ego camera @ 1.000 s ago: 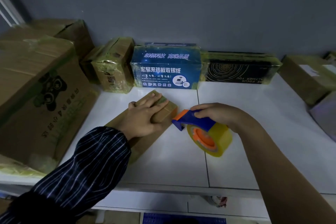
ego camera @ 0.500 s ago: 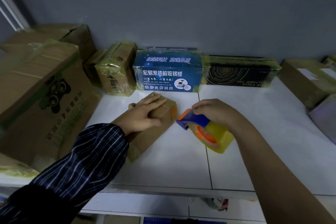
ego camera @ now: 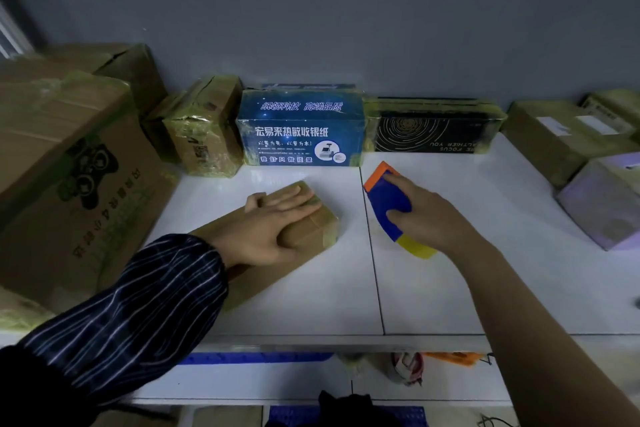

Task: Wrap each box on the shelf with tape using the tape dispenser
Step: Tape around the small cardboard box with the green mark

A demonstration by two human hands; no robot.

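Tape dispenser (ego camera: 388, 201) has swung away from the brown box (ego camera: 311, 236), now apart to the right of the left fingers, the right hand (ego camera: 429, 218) curled round it. Left hand (ego camera: 263, 225), fingers straight and together, presses the box; merely pressed, it may skid under tape pull

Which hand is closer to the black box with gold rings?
Right. The right hand, gripping the blue tape dispenser, is in front of the black box; the left hand rests on a brown cardboard box further left.
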